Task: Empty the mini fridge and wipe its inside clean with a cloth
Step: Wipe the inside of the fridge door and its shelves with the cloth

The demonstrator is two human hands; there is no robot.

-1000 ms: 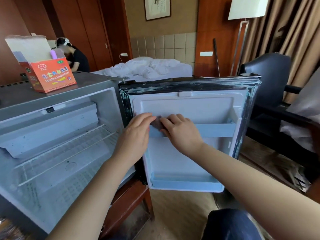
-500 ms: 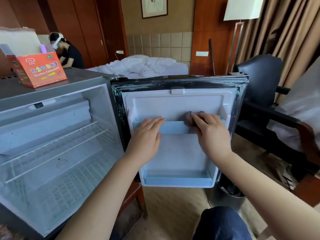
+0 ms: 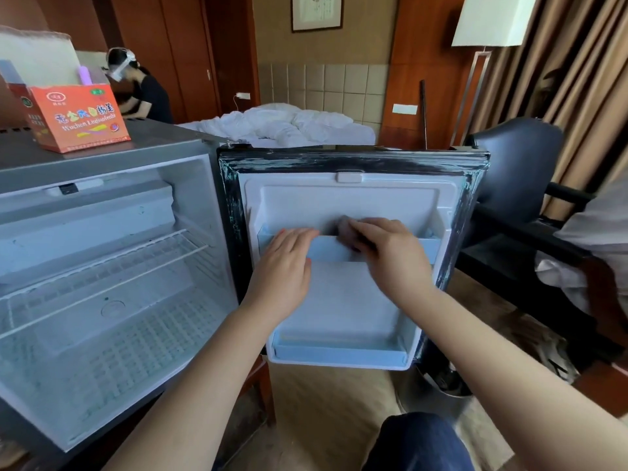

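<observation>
While the left hand (image 3: 284, 266) lies flat on the horizontal door shelf (image 3: 426, 248), the right hand (image 3: 394, 260) grips a cloth (image 3: 345, 228).

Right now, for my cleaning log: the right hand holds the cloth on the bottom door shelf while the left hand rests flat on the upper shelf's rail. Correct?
Not quite. The head view shows the right hand holding the cloth on the upper door shelf, not the bottom door shelf; the left hand rests flat on that shelf's rail.
</observation>
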